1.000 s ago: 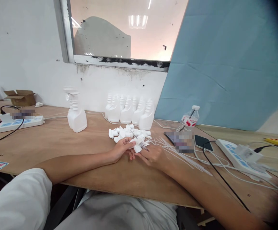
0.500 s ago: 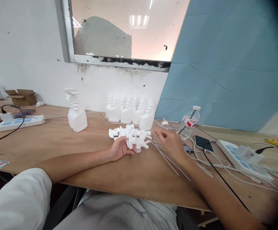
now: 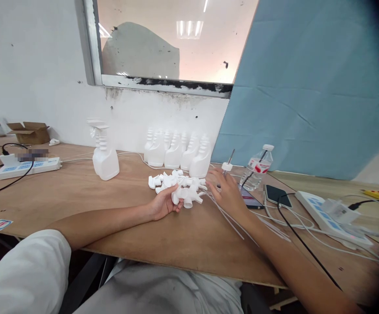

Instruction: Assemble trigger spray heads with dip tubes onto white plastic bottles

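My left hand (image 3: 164, 204) grips a white spray trigger head (image 3: 189, 196) just above the table, thumb on top and fingers beneath. Behind it lies a pile of similar white trigger heads (image 3: 176, 178). To the right, my right hand (image 3: 227, 192) hovers with its fingers spread and nothing visible in them. Beneath and beside it several thin white tubes (image 3: 228, 220) lie on the table. Just beyond its fingers stands a small bottle with a white cap (image 3: 226, 166) and a thin rod sticking up, partly hidden by the hand.
Several white spray bottles (image 3: 200, 159) without heads stand against the wall. One bottle with a trigger head (image 3: 105, 161) stands apart on the left. A clear drink bottle (image 3: 258, 168), two phones (image 3: 278, 196), cables and a power strip (image 3: 329, 220) occupy the right side.
My right hand has shifted slightly left and its fingers have spread. My left thumb and fingers have closed more firmly round the trigger head.
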Tool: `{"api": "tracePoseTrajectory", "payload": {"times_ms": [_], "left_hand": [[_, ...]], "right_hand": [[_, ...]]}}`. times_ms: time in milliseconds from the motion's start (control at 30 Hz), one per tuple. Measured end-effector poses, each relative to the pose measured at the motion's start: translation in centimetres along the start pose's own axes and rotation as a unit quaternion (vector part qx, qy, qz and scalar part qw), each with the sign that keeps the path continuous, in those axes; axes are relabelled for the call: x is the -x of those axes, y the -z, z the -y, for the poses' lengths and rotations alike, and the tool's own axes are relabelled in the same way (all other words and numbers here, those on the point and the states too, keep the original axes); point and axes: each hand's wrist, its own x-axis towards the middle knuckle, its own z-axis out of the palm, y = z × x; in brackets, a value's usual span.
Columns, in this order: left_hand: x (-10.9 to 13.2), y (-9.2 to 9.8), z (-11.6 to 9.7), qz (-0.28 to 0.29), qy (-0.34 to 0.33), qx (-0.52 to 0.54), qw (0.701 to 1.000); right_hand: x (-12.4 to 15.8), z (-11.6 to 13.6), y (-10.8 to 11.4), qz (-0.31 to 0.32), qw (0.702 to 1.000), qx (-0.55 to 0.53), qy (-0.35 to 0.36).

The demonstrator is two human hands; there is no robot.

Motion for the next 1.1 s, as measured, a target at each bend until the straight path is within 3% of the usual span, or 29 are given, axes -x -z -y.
{"api": "tracePoseTrajectory", "payload": {"times_ms": [133,267,400,600,733,800,1000,1100], "left_hand": [[0.0,-0.1,0.0,-0.013,-0.011,0.0,1.0],[0.1,-0.3,0.0,-0.05,-0.056,-0.011,0.997],[-0.2,-0.2,0.0,-0.088,-0.151,-0.037,0.984],[-0.5,0.3,0.0,-0.129,-0.213,-0.103,0.963],[0.3,0.4,-0.6,-0.12,-0.259,-0.246,0.926],[0.9,0.4,-1.1,-0.099,-0.264,-0.322,0.904],[1.5,0.2,-1.5,-0.099,-0.281,-0.39,0.871],[1.4,0.2,-1.4,-0.097,-0.289,-0.393,0.867]], "right_hand": [[0.1,2.0,1.1,-0.001,0.991,-0.082,0.109],[0.8,3.7,1.1,0.023,0.957,-0.128,0.26],[1.3,4.3,0.6,0.058,0.941,-0.156,0.293],[1.1,4.5,1.1,0.17,0.928,-0.246,0.224],[0.4,4.2,1.8,0.314,0.861,-0.382,0.12],[0.3,4.0,1.9,0.357,0.833,-0.417,0.076],[1.2,4.2,0.7,0.352,0.819,-0.453,-0.005],[1.3,4.3,0.3,0.358,0.79,-0.493,-0.065]]}}
